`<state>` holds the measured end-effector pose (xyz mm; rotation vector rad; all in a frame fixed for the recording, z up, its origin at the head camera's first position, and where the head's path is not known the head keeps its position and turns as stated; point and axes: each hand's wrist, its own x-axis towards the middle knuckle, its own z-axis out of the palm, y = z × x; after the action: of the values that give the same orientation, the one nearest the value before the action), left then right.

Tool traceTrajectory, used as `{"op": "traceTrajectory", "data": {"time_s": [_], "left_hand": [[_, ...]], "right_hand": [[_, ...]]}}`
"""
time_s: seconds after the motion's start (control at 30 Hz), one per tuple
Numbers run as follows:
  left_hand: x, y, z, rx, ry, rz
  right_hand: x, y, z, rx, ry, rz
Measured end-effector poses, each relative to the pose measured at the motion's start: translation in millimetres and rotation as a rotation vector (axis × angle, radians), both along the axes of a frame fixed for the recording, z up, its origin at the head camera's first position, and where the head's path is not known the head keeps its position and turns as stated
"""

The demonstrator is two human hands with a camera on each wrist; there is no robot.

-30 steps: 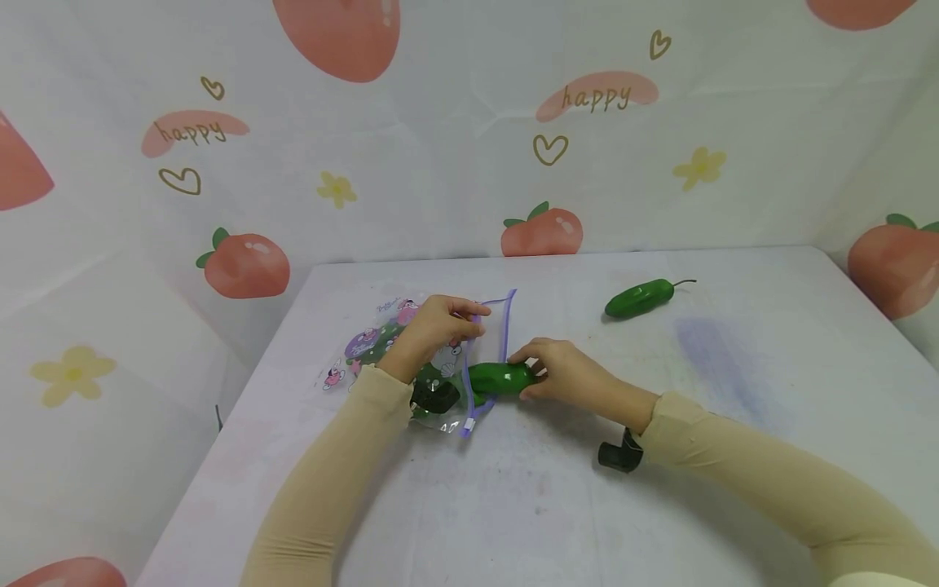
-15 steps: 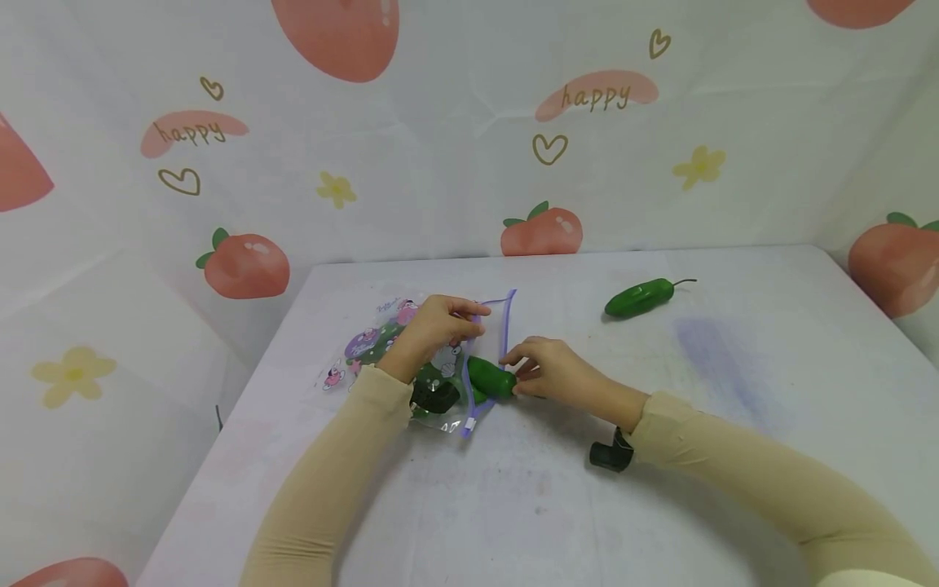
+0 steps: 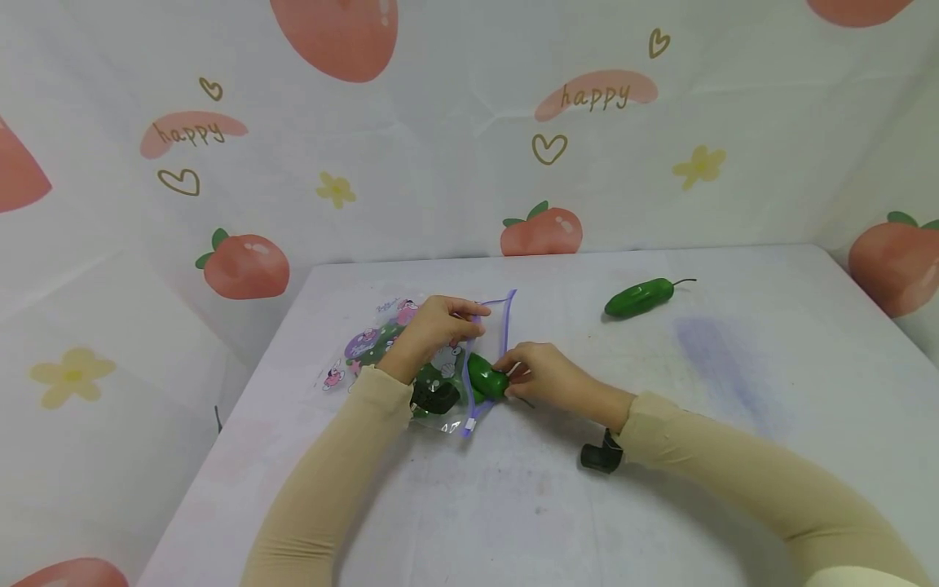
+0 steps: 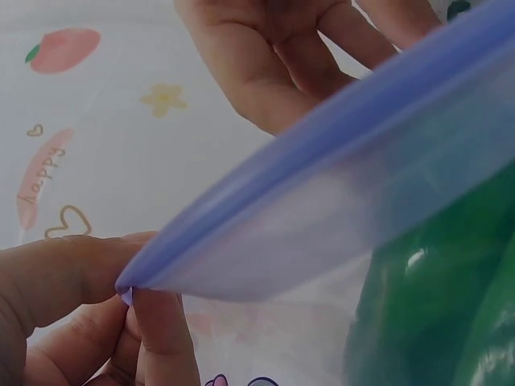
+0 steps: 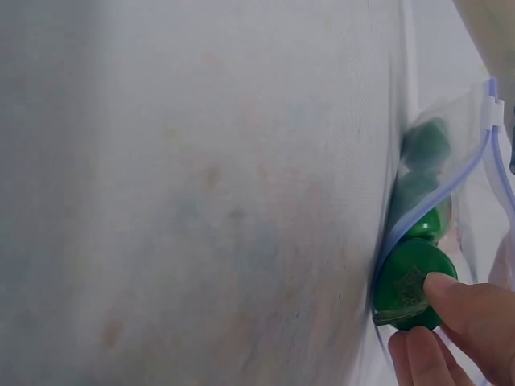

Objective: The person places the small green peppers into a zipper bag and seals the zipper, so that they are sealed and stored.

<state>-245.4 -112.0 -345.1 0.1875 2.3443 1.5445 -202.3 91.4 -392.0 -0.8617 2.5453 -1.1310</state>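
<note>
A clear zip bag with a purple edge (image 3: 506,326) and cartoon print lies on the table, several green peppers (image 5: 425,145) inside it. My left hand (image 3: 446,319) pinches the bag's purple rim between thumb and finger, and the mouth gapes toward the right. With thumb and fingertips my right hand (image 3: 546,377) holds a green pepper (image 3: 487,377) by its stem end, most of it within the bag's mouth. The stem (image 5: 401,314) sticks out beside the fingers in the right wrist view. In the left wrist view the purple rim (image 4: 322,145) hides part of the right hand.
Another green pepper (image 3: 640,299) with a thin stem lies at the back right of the white table (image 3: 528,522). A white slider (image 5: 496,112) sits at one end of the zip. A fruit-printed cloth (image 3: 440,163) hangs behind the table.
My right hand has moved left, and the pepper in it has gone further into the bag. The left hand has stayed in place on the rim.
</note>
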Motion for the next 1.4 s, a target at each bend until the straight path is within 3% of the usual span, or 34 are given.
{"op": "traceTrajectory", "data": {"time_s": [1.03, 1.4], "left_hand": [[-0.1, 0.1, 1.5, -0.006, 0.010, -0.005], [2.5, 0.1, 1.8, -0.011, 0.010, 0.002]], "right_hand": [[-9.7, -20.0, -3.3, 0.021, 0.029, -0.036], [-12.3, -24.4, -6.2, 0.022, -0.003, -0.047]]}}
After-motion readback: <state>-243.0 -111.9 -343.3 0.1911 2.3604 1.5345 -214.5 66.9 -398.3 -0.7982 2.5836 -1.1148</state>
